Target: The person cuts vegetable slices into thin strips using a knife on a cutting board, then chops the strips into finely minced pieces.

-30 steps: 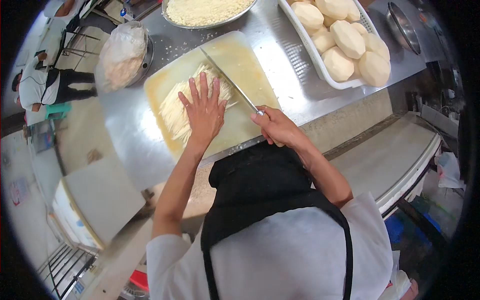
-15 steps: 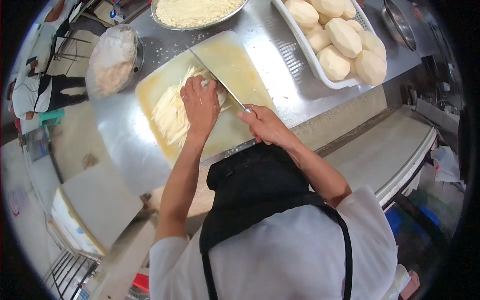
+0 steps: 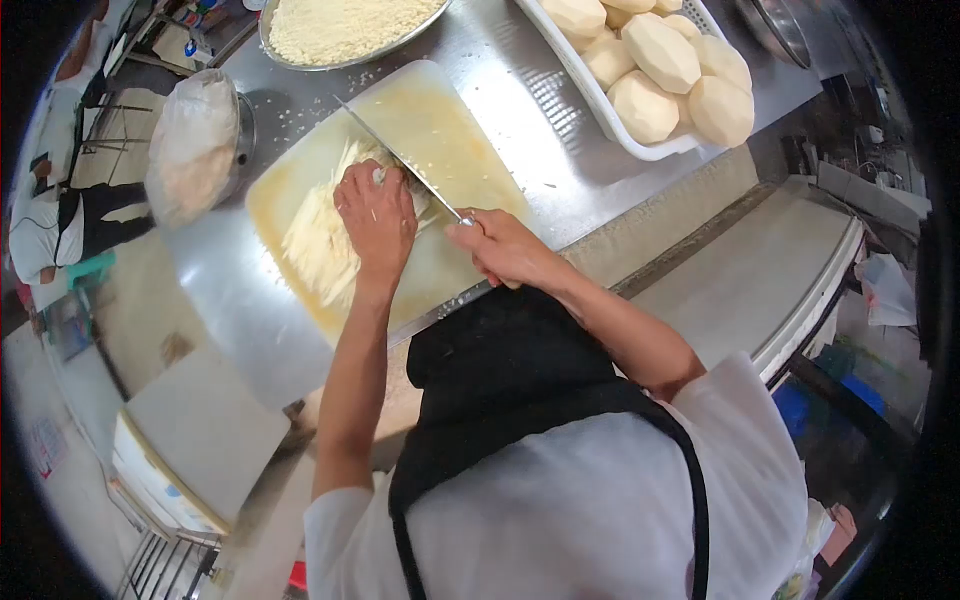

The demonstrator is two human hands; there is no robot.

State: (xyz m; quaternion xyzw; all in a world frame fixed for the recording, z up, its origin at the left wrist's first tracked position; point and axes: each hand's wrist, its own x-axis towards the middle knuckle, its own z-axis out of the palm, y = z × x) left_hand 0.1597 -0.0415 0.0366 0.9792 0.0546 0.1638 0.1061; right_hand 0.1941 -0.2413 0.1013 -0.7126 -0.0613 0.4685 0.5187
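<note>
My right hand [image 3: 505,245] is wrapped round the handle of a kitchen knife [image 3: 408,165], whose long blade slants across the cutting board [image 3: 470,125]. My left hand [image 3: 376,218] is closed, its curled fingers pressing on a pile of thin, pale potato strips [image 3: 318,248] close beside the blade. The strips fan out over the left half of the board. What lies directly under my left fingers is mostly hidden by the hand.
Large peeled potatoes [image 3: 660,52] fill a white plastic basket [image 3: 600,100] at the upper right. A metal bowl [image 3: 430,28] of pale shreds stands at the back. A plastic bag [image 3: 195,150] sits in a metal pot on the left. Another person [image 3: 60,235] stands far left.
The whole view has shifted, so the table's things appear farther left. Both hands and the knife keep nearly the same place on the board.
</note>
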